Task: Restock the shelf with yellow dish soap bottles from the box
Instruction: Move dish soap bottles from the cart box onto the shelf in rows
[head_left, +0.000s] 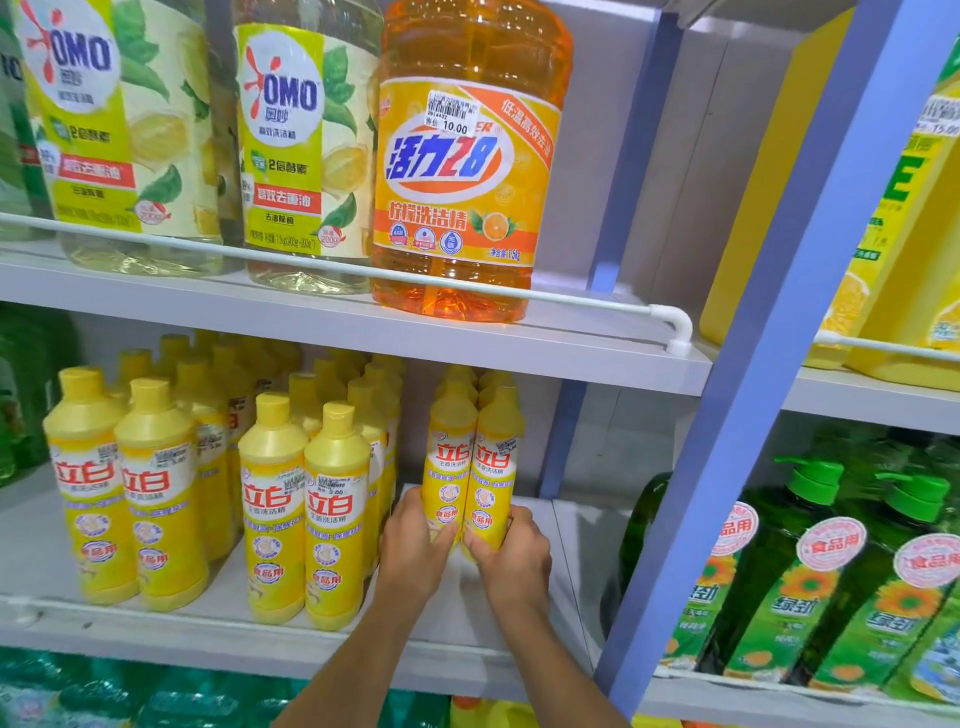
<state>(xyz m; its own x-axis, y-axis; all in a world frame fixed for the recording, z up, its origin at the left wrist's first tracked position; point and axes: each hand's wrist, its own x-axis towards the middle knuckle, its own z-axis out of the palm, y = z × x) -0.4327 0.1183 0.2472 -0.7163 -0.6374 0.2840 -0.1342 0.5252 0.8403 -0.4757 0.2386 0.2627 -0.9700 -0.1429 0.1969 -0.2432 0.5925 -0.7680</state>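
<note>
Two bare forearms reach up from the bottom edge to the middle shelf (550, 618). The left hand (415, 535) has its grip closed round the lower part of one yellow soap bottle (448, 457), thumb across the front. The right hand (514, 556) has its grip closed the same way round a second yellow soap bottle (497, 462). The two bottles stand upright and touch side by side, labels facing out, towards the right end of the shelf. The hands hide their bases, so I cannot tell whether they rest on the shelf. More caps of the same kind show in line just behind them. To the left, apart from this pair, rows of matching yellow bottles (332, 509) run to the back. A blue post (727, 467) stands to the right, with green bottles (769, 571) beyond it. On the upper shelf (311, 312), behind a white rail (311, 262), stand an orange jug (462, 171) and pale jugs (306, 145).
</note>
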